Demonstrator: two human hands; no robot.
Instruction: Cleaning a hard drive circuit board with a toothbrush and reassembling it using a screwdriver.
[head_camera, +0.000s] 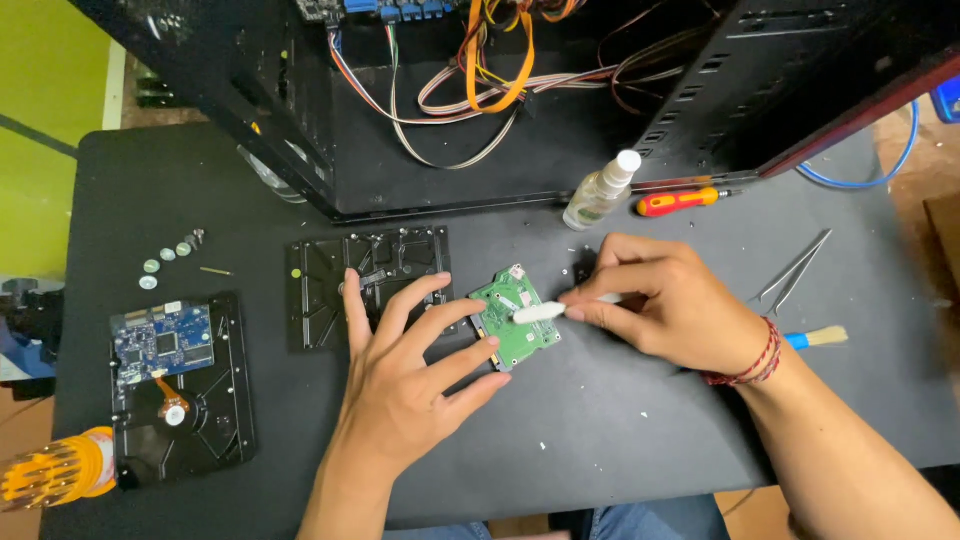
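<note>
A small green circuit board (520, 338) lies on the black table (640, 420), just right of a black hard drive body (325, 285). My left hand (405, 385) rests flat with fingers spread, its fingertips pressing the board's left edge. My right hand (660, 300) pinches a white eraser-like stick (540, 313) whose tip touches the top of the green board. A red thread bracelet circles my right wrist.
An open computer case (480, 100) with orange and grey cables fills the back. A spray bottle (600, 190), red screwdriver (680, 202), tweezers (795, 268) and brush (825, 337) lie right. A second hard drive with blue board (175, 385), screws (165, 262) and a bit holder (55, 472) sit left.
</note>
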